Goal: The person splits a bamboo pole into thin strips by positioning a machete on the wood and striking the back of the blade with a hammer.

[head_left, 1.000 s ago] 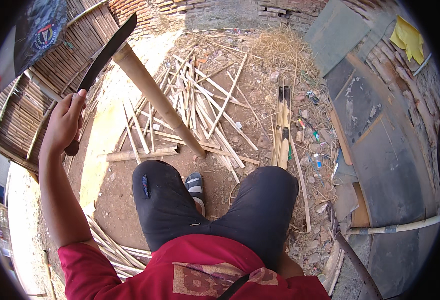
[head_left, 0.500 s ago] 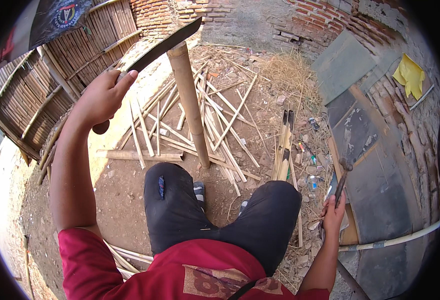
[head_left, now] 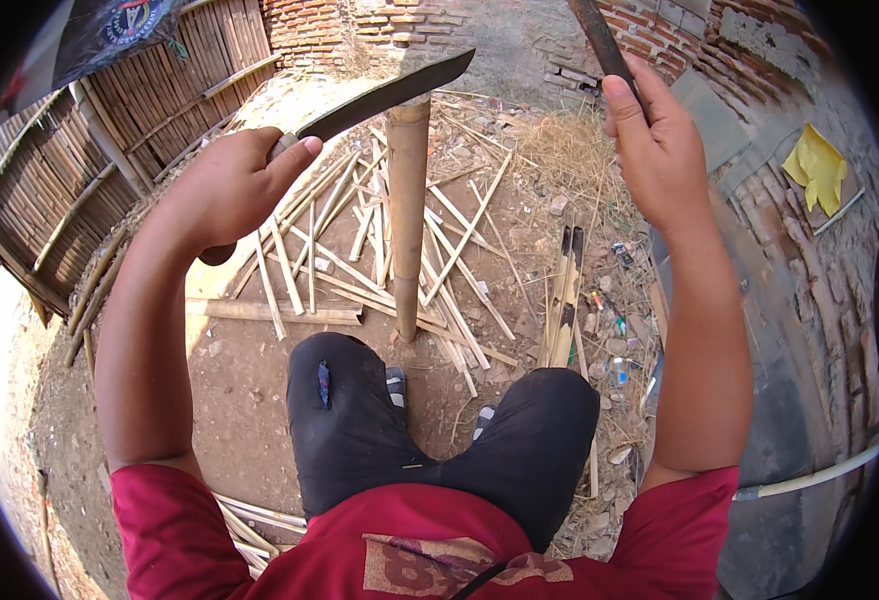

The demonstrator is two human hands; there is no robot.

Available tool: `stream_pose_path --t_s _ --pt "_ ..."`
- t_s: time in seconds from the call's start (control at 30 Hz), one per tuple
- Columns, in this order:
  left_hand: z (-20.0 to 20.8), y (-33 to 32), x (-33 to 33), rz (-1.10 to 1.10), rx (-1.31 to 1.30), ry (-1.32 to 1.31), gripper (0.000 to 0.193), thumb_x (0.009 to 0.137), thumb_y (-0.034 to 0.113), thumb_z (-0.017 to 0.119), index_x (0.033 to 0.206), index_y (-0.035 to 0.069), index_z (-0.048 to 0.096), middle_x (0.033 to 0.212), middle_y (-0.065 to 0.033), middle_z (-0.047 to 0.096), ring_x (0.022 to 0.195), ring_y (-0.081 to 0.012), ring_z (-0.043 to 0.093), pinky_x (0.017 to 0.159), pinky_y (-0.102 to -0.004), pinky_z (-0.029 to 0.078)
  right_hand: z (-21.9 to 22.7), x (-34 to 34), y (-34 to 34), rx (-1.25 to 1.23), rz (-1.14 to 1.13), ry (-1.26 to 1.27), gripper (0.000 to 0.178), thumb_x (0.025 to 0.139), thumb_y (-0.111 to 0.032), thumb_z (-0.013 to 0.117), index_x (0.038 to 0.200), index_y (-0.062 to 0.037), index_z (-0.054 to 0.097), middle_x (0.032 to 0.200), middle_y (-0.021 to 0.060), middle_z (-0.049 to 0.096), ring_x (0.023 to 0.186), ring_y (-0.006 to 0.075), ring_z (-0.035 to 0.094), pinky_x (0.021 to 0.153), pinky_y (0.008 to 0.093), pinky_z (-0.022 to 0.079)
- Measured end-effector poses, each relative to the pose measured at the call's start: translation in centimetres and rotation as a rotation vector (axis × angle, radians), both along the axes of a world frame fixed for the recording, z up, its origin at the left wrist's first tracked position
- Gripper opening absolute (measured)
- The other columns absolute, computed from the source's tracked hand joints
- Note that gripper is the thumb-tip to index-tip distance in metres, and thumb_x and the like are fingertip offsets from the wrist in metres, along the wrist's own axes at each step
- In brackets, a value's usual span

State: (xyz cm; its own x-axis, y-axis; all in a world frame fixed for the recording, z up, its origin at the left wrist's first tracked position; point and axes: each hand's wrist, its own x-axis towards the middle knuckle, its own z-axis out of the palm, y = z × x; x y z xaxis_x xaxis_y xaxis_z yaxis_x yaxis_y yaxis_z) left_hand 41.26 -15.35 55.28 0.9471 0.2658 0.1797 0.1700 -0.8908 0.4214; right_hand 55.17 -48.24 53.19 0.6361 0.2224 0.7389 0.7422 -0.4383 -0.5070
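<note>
My left hand (head_left: 228,192) is closed around the handle of a machete (head_left: 388,102). Its dark blade points right and upward, passing over the top end of an upright bamboo pole (head_left: 407,220); whether edge and pole touch, I cannot tell. The pole stands on the dirt just beyond my knees. On the right, my raised right hand (head_left: 660,150) grips the handle of a hammer (head_left: 600,40), whose head lies beyond the upper edge of the view.
Split bamboo strips (head_left: 450,270) lie scattered around the pole. A bamboo length (head_left: 275,312) rests left of it, and dark-marked bamboo pieces (head_left: 562,300) lie to the right. Grey boards (head_left: 780,400) lean by the right brick wall; a woven bamboo fence (head_left: 50,190) stands left.
My right hand has swung the hammer up from low beside the boards to shoulder-high at upper right. The machete has shifted right, so more of its blade spans the pole top.
</note>
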Motion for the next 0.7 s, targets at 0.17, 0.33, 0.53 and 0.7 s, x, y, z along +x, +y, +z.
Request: stream_pose_path --t_s 0.17,0.33,0.53,0.7 --pt "-0.5 1.5 0.8 0.016 0.086 -0.027 0.054 0.107 0.049 0.054 0.096 -0.005 0.056 0.065 -0.0019 0.047 0.045 -0.0108 0.046 0.038 -0.0327 0.040 0.5 2.2 1.6 -0.354 -0.119 -0.036 0.050 0.107 -0.046 0.053 0.139 -0.0086 0.062 0.089 0.0119 0.071 0.079 0.0239 0.066 0.076 0.0395 0.052" --pt "-0.6 2.8 1.4 -0.010 0.056 -0.018 0.057 0.106 0.051 0.055 0.102 -0.007 0.058 0.068 -0.0029 0.050 0.054 -0.0109 0.052 0.044 -0.0323 0.045 2.7 3.1 2.1 -0.119 -0.092 -0.135 0.050 0.107 -0.045 0.052 0.138 -0.0079 0.063 0.095 0.0144 0.073 0.088 0.0289 0.070 0.080 0.0431 0.052" --pt "0.0 1.7 1.4 -0.010 0.087 0.015 0.056 0.106 0.051 0.055 0.099 -0.004 0.057 0.065 -0.0016 0.047 0.053 -0.0113 0.052 0.045 -0.0328 0.045 4.0 2.6 2.4 -0.418 -0.159 -0.098 0.050 0.107 -0.045 0.053 0.141 -0.0091 0.060 0.098 0.0103 0.067 0.090 0.0242 0.065 0.081 0.0383 0.051" --pt "-0.4 2.3 1.4 -0.023 0.085 -0.004 0.057 0.106 0.051 0.054 0.102 -0.006 0.059 0.064 -0.0019 0.048 0.053 -0.0116 0.053 0.045 -0.0332 0.045 3.1 3.1 2.9 -0.233 -0.080 -0.095 0.050 0.106 -0.045 0.054 0.138 -0.0077 0.063 0.102 0.0133 0.070 0.095 0.0274 0.067 0.084 0.0402 0.052"
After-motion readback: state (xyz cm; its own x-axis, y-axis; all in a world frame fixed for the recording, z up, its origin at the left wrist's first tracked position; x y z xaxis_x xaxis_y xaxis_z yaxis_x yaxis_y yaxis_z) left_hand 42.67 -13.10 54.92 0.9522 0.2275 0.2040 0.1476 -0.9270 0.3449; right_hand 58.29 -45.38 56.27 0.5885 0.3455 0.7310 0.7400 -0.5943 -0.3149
